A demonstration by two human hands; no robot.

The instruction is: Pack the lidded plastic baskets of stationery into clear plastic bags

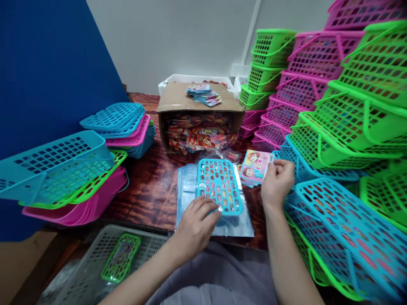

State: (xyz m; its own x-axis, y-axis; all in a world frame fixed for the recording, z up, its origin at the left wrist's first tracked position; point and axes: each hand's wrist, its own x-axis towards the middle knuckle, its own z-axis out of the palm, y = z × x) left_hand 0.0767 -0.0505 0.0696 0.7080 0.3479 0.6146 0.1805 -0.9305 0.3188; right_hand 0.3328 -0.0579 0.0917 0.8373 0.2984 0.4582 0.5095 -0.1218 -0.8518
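In front of me a blue basket with a lattice lid (pixel 219 182) lies on a stack of clear plastic bags (pixel 187 186). Through its holes small colourful contents show. My left hand (pixel 199 224) rests on the near left corner of the lid, fingers laid out flat and not wrapped round it. To the right, my right hand (pixel 277 182) pinches the right edge of a printed sticker card (pixel 257 165) with cartoon figures, tilted up over more such cards. Whether the pinch takes one card or several, I cannot tell.
A cardboard box (pixel 200 101) of small packets stands behind, cards on top. Nested blue baskets (pixel 57 161) and lids (pixel 114 116) sit left. Filled green baskets (pixel 346 144) and pink baskets (pixel 311 89) tower at right. A grey crate (pixel 95 250) stands below left.
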